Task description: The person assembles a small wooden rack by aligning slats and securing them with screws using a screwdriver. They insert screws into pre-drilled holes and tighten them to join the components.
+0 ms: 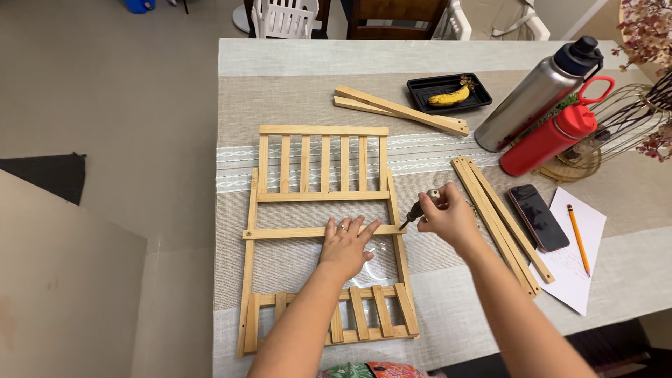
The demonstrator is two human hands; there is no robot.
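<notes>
A wide desk (280, 56) covered by a beige woven cloth (434, 294) is seen from above, with grey floor to its left. Laid flat on the cloth near the front edge is a wooden slatted frame (322, 189), made of two long side rails, a panel of upright slats at the far end, a shorter row of slats at the near end and a single crossbar (280, 233) between them. The left hand (344, 245) is pressed palm down on the right part of that crossbar, its fingers (364, 229) spread and flat. The right hand (448, 218) is held just beside the frame's right rail, its fingers curled tightly around the handle of a screwdriver (416, 211), whose tip is set against the joint where the crossbar meets the rail. Two loose bundles of wooden strips are also on the desk: one (500, 224) lying diagonally to the right of the right hand, the other (399, 108) beyond the frame. Further right a steel bottle (532, 98) and a red bottle (546, 140) are lying side by side. A black tray (423, 87) holding a banana (449, 96) is placed near the far strips. A dark phone (537, 217) is resting on a white sheet of paper (584, 280), with a pencil (578, 238) beside it.
</notes>
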